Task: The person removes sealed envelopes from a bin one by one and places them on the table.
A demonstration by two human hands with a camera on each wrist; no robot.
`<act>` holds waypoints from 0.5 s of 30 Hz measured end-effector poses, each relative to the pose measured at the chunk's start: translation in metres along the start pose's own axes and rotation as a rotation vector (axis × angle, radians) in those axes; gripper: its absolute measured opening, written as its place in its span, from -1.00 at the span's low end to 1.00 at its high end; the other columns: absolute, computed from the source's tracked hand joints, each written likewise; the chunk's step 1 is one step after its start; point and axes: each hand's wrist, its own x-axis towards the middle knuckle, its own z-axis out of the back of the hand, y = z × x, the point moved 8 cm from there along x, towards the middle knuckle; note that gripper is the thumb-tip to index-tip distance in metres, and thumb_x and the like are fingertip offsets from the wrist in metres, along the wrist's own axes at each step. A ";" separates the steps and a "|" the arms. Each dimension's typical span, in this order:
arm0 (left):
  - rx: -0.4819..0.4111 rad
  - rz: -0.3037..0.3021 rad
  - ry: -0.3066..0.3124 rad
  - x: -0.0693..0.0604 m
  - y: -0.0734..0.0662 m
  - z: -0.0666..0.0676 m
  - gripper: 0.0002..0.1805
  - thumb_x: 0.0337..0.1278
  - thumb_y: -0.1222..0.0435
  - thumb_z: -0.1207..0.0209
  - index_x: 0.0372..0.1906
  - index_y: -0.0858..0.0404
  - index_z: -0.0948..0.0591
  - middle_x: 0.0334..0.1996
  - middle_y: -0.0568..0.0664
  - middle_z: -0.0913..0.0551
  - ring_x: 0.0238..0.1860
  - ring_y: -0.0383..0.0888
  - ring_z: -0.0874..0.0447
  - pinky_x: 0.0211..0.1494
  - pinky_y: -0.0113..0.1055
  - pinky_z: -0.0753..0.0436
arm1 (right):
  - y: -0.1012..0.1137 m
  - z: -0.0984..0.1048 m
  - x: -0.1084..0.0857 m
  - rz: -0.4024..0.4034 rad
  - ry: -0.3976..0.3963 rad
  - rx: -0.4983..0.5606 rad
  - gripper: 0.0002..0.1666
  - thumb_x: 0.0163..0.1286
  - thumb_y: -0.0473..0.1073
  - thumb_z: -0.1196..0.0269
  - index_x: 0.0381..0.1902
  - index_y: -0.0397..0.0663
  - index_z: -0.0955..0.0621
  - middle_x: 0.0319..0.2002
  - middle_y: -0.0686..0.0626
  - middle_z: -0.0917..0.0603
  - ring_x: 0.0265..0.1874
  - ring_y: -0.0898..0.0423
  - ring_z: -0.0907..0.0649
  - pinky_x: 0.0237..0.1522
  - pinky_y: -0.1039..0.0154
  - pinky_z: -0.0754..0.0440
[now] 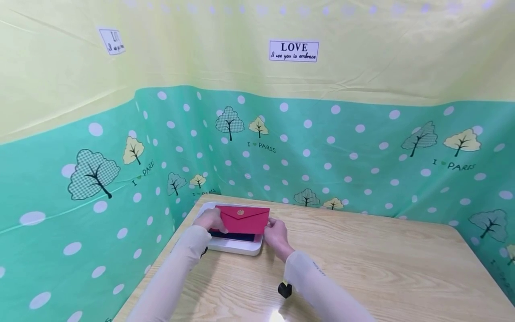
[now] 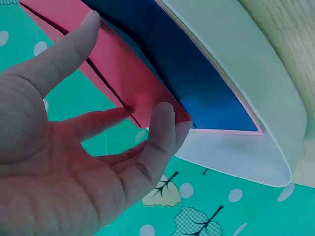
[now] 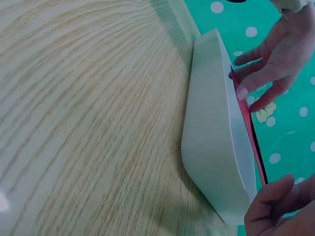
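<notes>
A red envelope (image 1: 245, 222) with a pointed flap and a small gold emblem is held tilted over a white tray (image 1: 237, 247) at the table's far left corner. My left hand (image 1: 211, 220) grips the envelope's left end, thumb on one face and fingers about its edge. At the other end, my right hand (image 1: 276, 235) pinches the right edge. Below it in the tray lies a flat dark blue piece (image 2: 206, 81), probably another envelope, with a pink edge showing under it. Part of that piece is hidden by the red envelope.
The tray stands on a light wood-grain table (image 1: 362, 259). A green and yellow printed curtain (image 1: 322, 156) hangs close behind and to the left of the tray. A small black object (image 1: 284, 290) hangs at the right wrist.
</notes>
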 end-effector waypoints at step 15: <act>0.019 -0.041 -0.031 -0.003 -0.016 0.000 -0.48 -0.04 0.21 -0.63 -0.07 0.37 -0.61 -0.24 0.10 -0.63 -0.19 0.07 -0.59 -0.01 -0.03 -0.65 | -0.007 0.025 0.007 0.006 -0.076 0.003 -0.61 0.51 -0.38 -0.24 0.25 -0.33 -0.66 0.12 -0.28 -0.72 -0.27 0.06 -0.69 -0.34 0.28 -0.63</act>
